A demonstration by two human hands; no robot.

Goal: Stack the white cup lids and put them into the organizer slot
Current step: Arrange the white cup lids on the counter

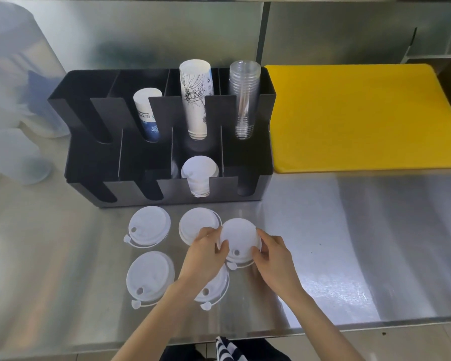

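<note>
White cup lid (238,237) is sitting between your two hands, just in front of the organizer (167,142). Your left hand (206,252) is pinching its 9 o'clock rim; your right hand (271,256) is clamping its 3 o'clock rim. Four loose lids are lying on the steel counter (349,243): at 9 o'clock one touching your left fingers (197,226), another farther out (149,226); at 7 o'clock one under your left wrist (214,289) and one beyond (150,276). At 12 o'clock, a lid stack (199,175) is standing in the third front slot.
</note>
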